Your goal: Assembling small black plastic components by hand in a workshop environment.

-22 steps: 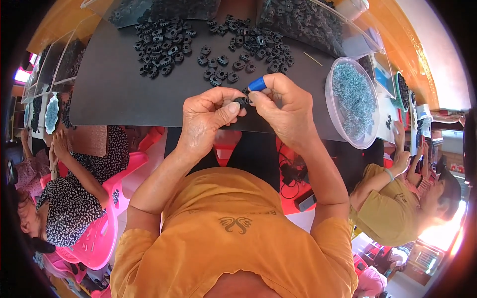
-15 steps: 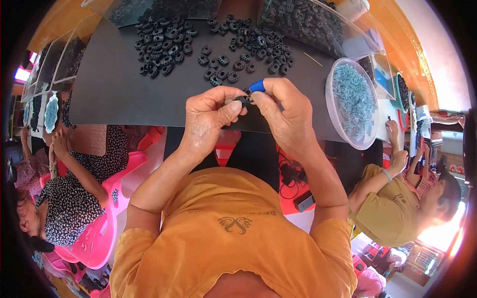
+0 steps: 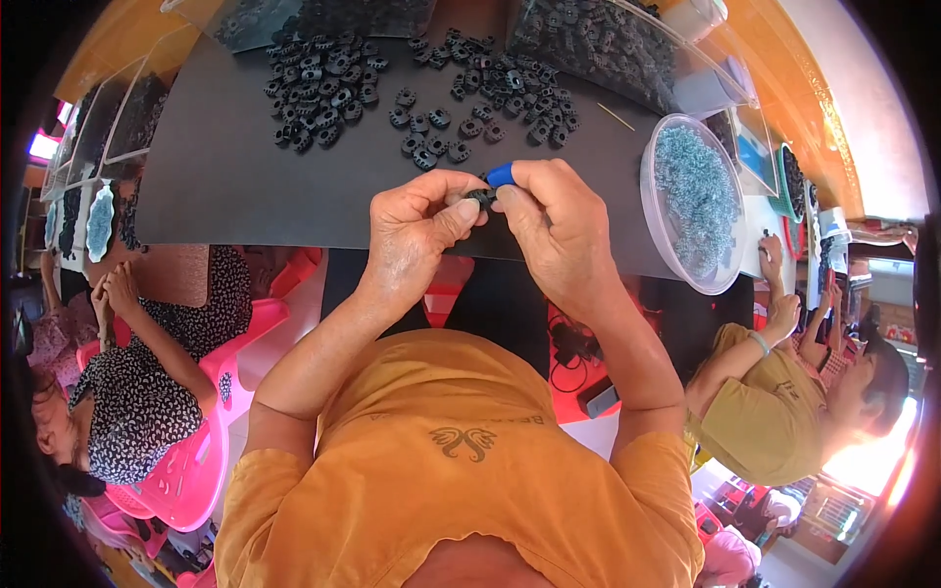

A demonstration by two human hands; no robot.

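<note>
Both hands meet just above the near edge of the bench [image 3: 235, 186], over its dark mat. The left hand [image 3: 417, 230] pinches a small black part [image 3: 479, 198] between thumb and fingers, closed on it. The right hand [image 3: 559, 230] is curled around a blue-tipped tool [image 3: 500, 174], whose tip sits at the same black part, so the two hands touch there. Toward the far edge lie loose heaps of black ring-like parts [image 3: 323, 93], spread left and middle. At the right edge stands a round clear tub [image 3: 659, 147] filled with pale blue wire bits. Seated people flank the bench on both sides
</note>
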